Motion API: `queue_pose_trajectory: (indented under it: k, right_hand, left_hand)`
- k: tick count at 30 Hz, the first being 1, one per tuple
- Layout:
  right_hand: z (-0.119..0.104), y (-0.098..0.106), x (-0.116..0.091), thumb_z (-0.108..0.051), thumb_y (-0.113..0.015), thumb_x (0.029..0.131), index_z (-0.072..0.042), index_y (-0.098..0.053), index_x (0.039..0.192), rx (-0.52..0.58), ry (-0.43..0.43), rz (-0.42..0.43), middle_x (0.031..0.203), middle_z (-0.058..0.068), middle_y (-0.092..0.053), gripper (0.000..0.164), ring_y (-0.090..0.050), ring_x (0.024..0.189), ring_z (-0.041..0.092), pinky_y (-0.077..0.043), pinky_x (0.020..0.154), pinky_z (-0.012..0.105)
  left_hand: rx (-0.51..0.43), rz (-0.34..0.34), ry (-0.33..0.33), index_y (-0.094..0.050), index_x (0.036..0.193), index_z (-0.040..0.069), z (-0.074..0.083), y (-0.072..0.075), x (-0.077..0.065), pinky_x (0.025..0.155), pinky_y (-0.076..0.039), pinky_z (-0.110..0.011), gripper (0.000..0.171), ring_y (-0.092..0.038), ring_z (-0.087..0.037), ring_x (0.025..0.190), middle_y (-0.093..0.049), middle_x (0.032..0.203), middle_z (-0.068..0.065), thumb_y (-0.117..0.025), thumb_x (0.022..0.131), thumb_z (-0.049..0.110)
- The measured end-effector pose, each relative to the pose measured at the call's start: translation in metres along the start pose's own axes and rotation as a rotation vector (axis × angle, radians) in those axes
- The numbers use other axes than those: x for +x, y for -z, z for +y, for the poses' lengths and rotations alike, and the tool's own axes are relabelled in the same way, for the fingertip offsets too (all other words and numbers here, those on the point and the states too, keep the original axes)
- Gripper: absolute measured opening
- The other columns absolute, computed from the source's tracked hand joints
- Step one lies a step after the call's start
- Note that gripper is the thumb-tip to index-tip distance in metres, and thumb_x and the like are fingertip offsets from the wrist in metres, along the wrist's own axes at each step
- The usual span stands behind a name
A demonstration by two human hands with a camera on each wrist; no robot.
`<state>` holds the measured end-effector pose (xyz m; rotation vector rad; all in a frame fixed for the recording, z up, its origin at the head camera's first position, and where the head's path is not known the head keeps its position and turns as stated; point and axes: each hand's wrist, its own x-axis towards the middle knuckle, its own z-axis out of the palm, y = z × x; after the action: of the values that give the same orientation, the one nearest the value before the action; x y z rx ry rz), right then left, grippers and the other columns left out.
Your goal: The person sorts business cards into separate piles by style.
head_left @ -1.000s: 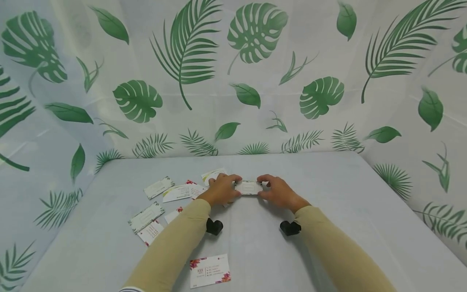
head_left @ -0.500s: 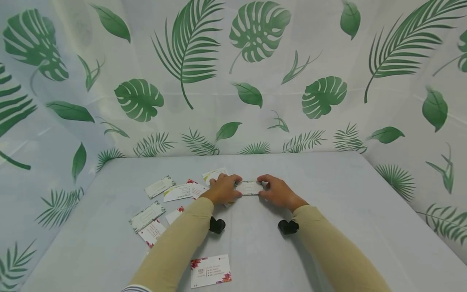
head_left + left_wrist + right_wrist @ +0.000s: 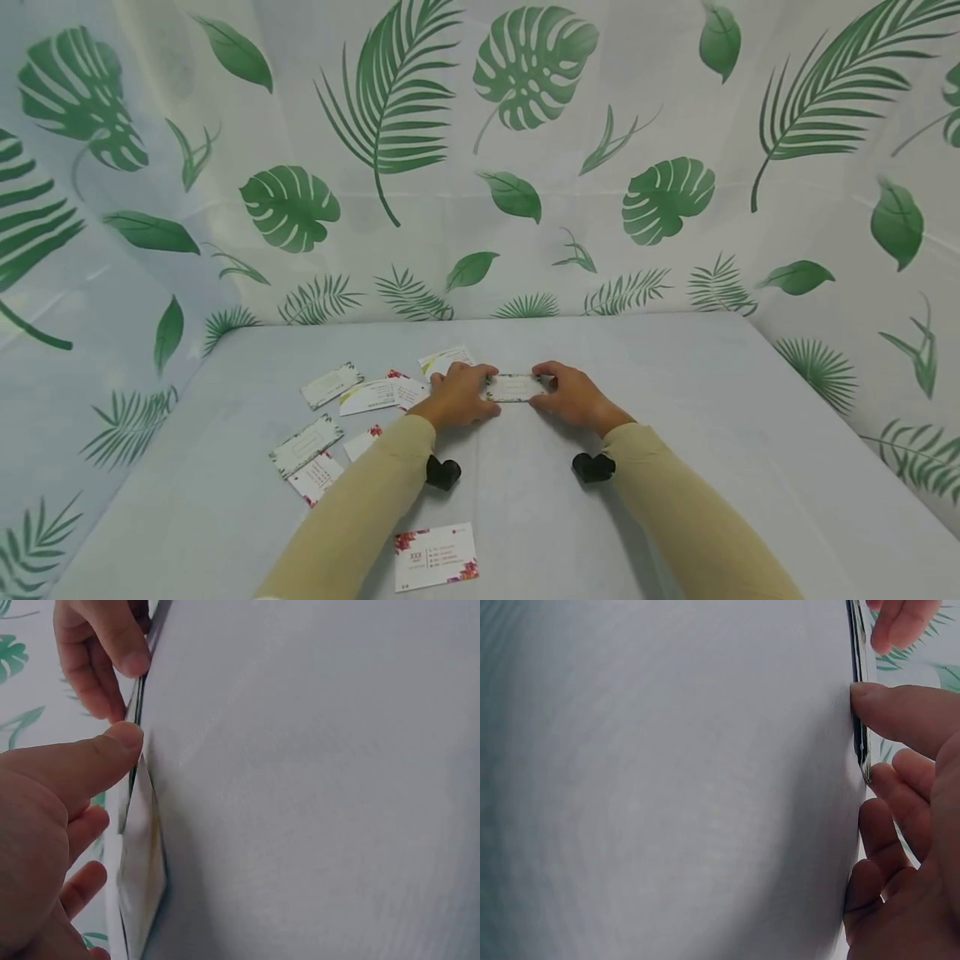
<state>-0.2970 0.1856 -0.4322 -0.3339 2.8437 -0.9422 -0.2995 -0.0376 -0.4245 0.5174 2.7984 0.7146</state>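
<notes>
A small stack of white business cards with green leaf corners (image 3: pixel 513 387) lies flat between both hands at mid-table. My right hand (image 3: pixel 576 396) pinches the stack's right end, thumb on the near edge and index finger at the far edge. In the right wrist view the stack's thin edge (image 3: pixel 858 667) shows several layers. At the left end my left hand (image 3: pixel 457 396) has thumb and index finger spread, the thumb just nearer than the card edge. Another light card (image 3: pixel 142 862) lies beside the left hand in the left wrist view.
Loose business cards lie to the left, including a leaf-patterned one (image 3: pixel 306 444), a red-flowered one (image 3: pixel 315 477) and a yellow-edged one (image 3: pixel 369 397). Another red-flowered card (image 3: pixel 437 557) lies near the front. A leaf-print cloth (image 3: pixel 517 192) hangs behind the table.
My left thumb has slid slightly toward me, off the stack's near edge. The right hand keeps its place at the right end, and the stack stays nearly still.
</notes>
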Motion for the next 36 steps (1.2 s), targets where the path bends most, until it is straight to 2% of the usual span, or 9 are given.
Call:
queue_pose_trajectory:
  k: [5,9,15,21,28,36]
  right_hand:
    - [0.000,-0.001,0.000,-0.020,-0.073,0.090,-0.002,-0.055,0.138,0.015,-0.024,-0.012,0.133,0.019,-0.058,0.054,-0.054,0.117,0.034,-0.040,0.102,0.051]
    - [-0.005,-0.002,-0.005,-0.022,-0.073,0.089,-0.003,-0.053,0.141,0.016,-0.009,-0.003,0.132,0.021,-0.058,0.059,-0.054,0.114,0.034,-0.041,0.100,0.052]
    - [-0.027,-0.011,-0.019,-0.024,-0.073,0.090,-0.005,-0.057,0.138,0.022,0.140,0.005,0.126,0.018,-0.060,0.054,-0.055,0.115,0.034,-0.044,0.095,0.051]
    - [-0.056,-0.030,-0.028,-0.026,-0.073,0.089,-0.005,-0.060,0.135,0.031,0.273,-0.080,0.127,0.012,-0.060,0.051,-0.056,0.113,0.032,-0.044,0.096,0.050]
    - [-0.061,-0.046,-0.031,-0.029,-0.076,0.088,-0.010,-0.065,0.129,-0.041,0.267,-0.128,0.121,0.003,-0.065,0.046,-0.055,0.111,0.027,-0.042,0.095,0.048]
    - [-0.060,-0.047,-0.035,-0.029,-0.075,0.089,-0.012,-0.064,0.129,-0.048,0.256,-0.128,0.120,0.001,-0.064,0.046,-0.053,0.108,0.024,-0.042,0.093,0.046]
  left_hand:
    - [-0.010,0.006,-0.012,-0.054,0.144,0.022,0.001,0.009,-0.010,0.102,-0.021,-0.056,0.062,-0.035,-0.029,0.136,-0.055,0.141,-0.005,-0.078,0.089,0.036]
    - [0.000,0.002,-0.015,-0.055,0.143,0.022,-0.010,0.017,-0.022,0.102,-0.020,-0.058,0.061,-0.036,-0.028,0.134,-0.056,0.137,-0.005,-0.077,0.089,0.037]
    - [0.040,-0.005,0.012,-0.059,0.139,0.022,-0.031,0.022,-0.040,0.096,-0.023,-0.056,0.057,-0.039,-0.026,0.129,-0.059,0.129,-0.003,-0.078,0.088,0.038]
    - [0.056,-0.012,0.027,-0.061,0.138,0.023,-0.039,0.023,-0.047,0.098,-0.023,-0.057,0.056,-0.040,-0.026,0.127,-0.059,0.129,-0.002,-0.078,0.088,0.039]
    - [0.053,-0.020,0.014,-0.063,0.134,0.022,-0.042,0.017,-0.051,0.095,-0.024,-0.055,0.053,-0.041,-0.024,0.127,-0.061,0.127,0.003,-0.079,0.086,0.039]
    - [0.061,-0.013,0.004,-0.064,0.133,0.022,-0.040,0.018,-0.059,0.096,-0.023,-0.057,0.051,-0.042,-0.024,0.127,-0.062,0.125,0.005,-0.079,0.087,0.039]
